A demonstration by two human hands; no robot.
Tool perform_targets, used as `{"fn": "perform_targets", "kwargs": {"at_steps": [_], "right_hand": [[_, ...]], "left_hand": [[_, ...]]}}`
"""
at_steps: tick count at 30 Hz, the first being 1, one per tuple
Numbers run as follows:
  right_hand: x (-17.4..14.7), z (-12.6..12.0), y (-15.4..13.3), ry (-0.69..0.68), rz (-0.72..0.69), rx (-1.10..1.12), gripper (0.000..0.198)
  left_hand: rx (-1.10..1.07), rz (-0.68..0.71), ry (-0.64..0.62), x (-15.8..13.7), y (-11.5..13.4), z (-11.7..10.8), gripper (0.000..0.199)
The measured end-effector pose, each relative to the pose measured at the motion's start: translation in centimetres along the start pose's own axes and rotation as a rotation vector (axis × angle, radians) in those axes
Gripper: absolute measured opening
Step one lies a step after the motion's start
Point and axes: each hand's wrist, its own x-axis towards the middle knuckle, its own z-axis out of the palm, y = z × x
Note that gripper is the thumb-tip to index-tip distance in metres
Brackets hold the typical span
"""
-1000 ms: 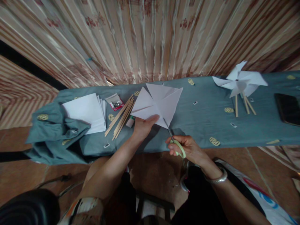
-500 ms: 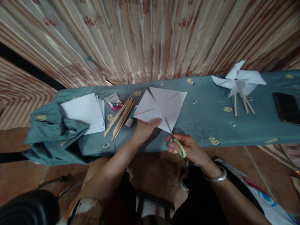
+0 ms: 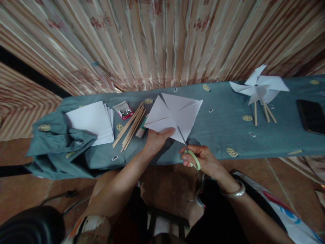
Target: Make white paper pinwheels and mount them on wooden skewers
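Observation:
A square sheet of white paper (image 3: 186, 108) is held over the table, with slits running from its corners toward the middle. My left hand (image 3: 157, 139) grips its near left edge, the thumb on top and the other fingers hidden underneath. In my right hand (image 3: 200, 157) is a pair of scissors (image 3: 195, 160) with light green handles. Fingers are wrapped through the handles, and the blades lie at the paper's near corner, pointing toward its middle.
Left of the paper lie wooden sticks (image 3: 130, 127), a small red box of metal pins (image 3: 124, 111), a green and white box (image 3: 141, 128) and a stack of white paper (image 3: 88, 120). Paper pinwheels (image 3: 273, 84) on sticks and a black phone (image 3: 311, 116) are at the right.
Hardly anything differs. Both hands, the paper and the scissors stay in nearly the same place, with only a slight shift of the scissors.

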Motion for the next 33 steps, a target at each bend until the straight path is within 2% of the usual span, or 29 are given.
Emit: {"fn": "perform_targets", "kwargs": {"at_steps": [6,13,26,33], "right_hand": [[-0.09,-0.01,-0.11,0.000,-0.003,-0.005,0.052],[-0.35,-0.18,-0.08,0.015,-0.079,-0.061,0.052],[-0.24,-0.20,0.29,0.015,-0.081,-0.075,0.051],[-0.05,-0.18,0.60,0.033,-0.077,-0.055,0.050]], "left_hand": [[-0.023,0.007,-0.002,-0.03,0.01,0.01,0.034],[-0.036,-0.026,-0.113,-0.49,0.03,0.21,0.029],[-0.023,-0.054,-0.116,-0.72,0.11,0.34,0.030],[-0.046,-0.068,-0.119,-0.86,0.43,0.40,0.037]]}}
